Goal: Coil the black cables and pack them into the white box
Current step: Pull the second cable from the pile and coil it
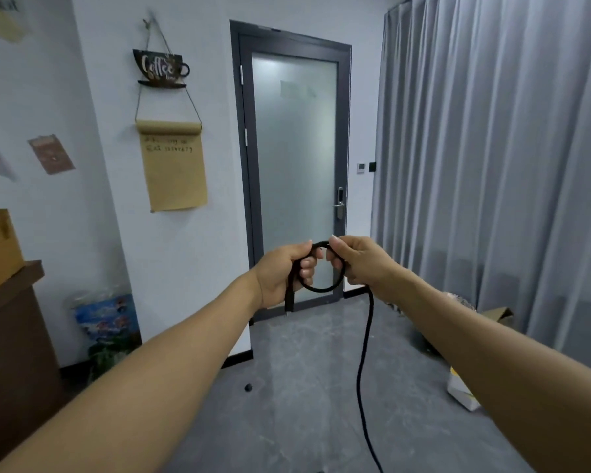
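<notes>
Bare floor (304,387) ahead; cabinet (14,336) left, curtain (492,165) right.

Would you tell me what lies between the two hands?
In the head view, only the black cable's loop bridges the left hand and right hand; both grip it.

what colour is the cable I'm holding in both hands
The cable is plain black along the loop and the hanging length, seen in the head view.

Even, soft indoor light — faint glare on the frosted door (296,165); fisheye bending edges, corners slightly blurred.
</notes>
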